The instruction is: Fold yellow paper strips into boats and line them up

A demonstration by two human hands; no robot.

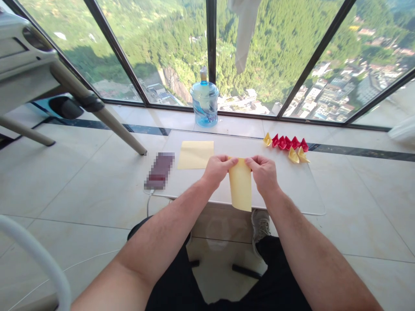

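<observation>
Between my two hands hangs a pale yellow sheet of paper (240, 185), pinched at its upper corners and curving down past the table's front edge. My left hand (218, 168) is closed on the top left corner, thumb on the near side. At the top right corner, my right hand (264, 170) grips the paper the same way. Other flat yellow paper (196, 154) lies on the white low table (181, 185), just left of my left hand. Small folded red paper boats (289, 143) stand in a row at the table's right, with a few yellow paper boats (293, 155) beside them.
A blurred-out phone-like device (159, 171) with a cable lies at the table's left end. Behind the table stands a blue water jug (205, 103) by the window. A metal-legged chair or frame (106, 116) rises at left. My shoe (260, 224) is below the table edge.
</observation>
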